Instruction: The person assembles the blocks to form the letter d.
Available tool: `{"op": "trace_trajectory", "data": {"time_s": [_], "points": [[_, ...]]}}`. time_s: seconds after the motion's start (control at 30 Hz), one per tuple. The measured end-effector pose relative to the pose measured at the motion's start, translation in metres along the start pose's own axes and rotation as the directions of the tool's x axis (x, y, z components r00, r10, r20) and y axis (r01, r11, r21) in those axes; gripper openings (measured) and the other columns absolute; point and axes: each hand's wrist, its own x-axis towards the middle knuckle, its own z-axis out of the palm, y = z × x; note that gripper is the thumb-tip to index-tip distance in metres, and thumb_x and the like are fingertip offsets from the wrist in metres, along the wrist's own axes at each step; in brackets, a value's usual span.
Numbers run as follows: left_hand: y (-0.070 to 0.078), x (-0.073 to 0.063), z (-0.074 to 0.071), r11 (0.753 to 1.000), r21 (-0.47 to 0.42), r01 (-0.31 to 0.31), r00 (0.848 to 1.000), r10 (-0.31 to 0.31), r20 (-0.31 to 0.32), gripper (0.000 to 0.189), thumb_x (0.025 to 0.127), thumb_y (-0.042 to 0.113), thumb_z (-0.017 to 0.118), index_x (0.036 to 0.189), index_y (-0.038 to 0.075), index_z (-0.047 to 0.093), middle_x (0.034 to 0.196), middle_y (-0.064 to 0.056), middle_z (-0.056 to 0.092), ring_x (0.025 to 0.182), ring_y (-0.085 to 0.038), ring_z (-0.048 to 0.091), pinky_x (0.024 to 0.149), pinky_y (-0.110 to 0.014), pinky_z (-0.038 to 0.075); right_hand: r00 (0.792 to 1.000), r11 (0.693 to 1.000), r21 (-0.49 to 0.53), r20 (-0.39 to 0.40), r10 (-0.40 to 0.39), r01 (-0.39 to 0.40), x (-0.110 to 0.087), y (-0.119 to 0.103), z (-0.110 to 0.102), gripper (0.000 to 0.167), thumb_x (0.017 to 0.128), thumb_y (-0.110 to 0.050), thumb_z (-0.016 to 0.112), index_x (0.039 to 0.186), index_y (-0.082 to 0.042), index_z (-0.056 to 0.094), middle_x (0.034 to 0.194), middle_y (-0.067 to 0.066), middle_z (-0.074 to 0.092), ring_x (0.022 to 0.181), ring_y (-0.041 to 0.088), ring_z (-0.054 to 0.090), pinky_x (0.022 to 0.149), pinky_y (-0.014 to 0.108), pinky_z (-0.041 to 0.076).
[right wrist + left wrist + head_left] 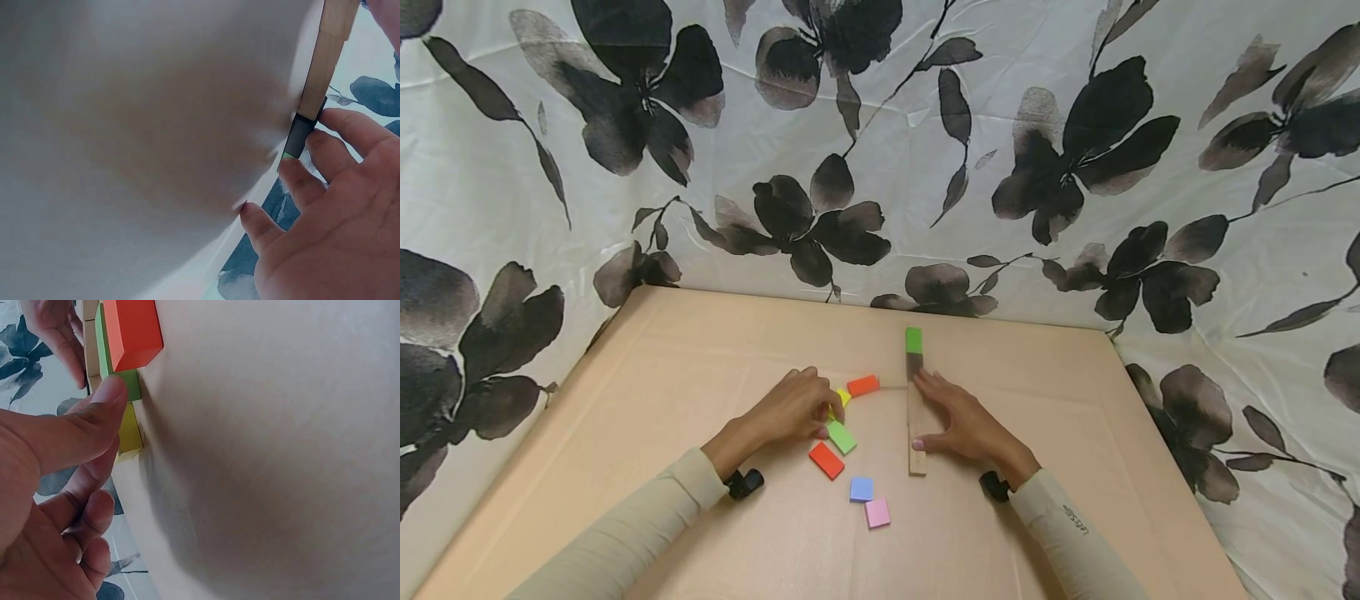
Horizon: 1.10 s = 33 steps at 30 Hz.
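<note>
In the head view my left hand [801,404] is over the loose blocks left of centre, its thumb and index finger pinching the end of a light green block [841,437]. A yellow block [843,397] lies just beyond, partly hidden by the fingers. My right hand [962,421] rests along the right side of a straight row of wooden blocks [916,425]. Its fingers touch the row near a dark block [914,364], and the thumb lies by the near end. A bright green block [913,340] forms the far end.
An orange-red block [863,385] lies beyond the yellow one. Nearer me are a red block [827,460], a blue block [862,489] and a pink block [877,513]. A floral cloth [925,150] hangs behind the tan table [760,533].
</note>
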Motion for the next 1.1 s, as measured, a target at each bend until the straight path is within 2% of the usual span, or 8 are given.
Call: {"op": "trace_trajectory", "data": {"time_s": [0.93,1.1], "points": [[0.0,-0.006,0.003,0.999,-0.047,-0.013,1.0,0.012,-0.02,0.024,0.08,0.016,0.094,0.101,0.022,0.083,0.081,0.006,0.068,0.088,-0.011,0.048,0.079,-0.03,0.037,1.0,1.0,0.001,0.006,0.012,-0.012,-0.001,-0.002,0.0,0.108,0.083,-0.049,0.089,0.168,-0.016,0.032,0.177,0.007,0.024,0.165,0.038,0.019,0.127,0.068,0.022],[0.0,-0.012,-0.001,0.999,-0.044,-0.004,0.999,0.002,-0.043,0.025,0.079,0.015,0.094,0.1,0.022,0.083,0.081,0.007,0.068,0.088,-0.01,0.049,0.079,-0.029,0.039,1.0,1.0,-0.004,0.003,0.016,-0.016,-0.001,-0.001,0.0,0.108,0.082,-0.049,0.09,0.168,-0.016,0.032,0.178,0.006,0.024,0.165,0.038,0.019,0.127,0.067,0.023]]}}
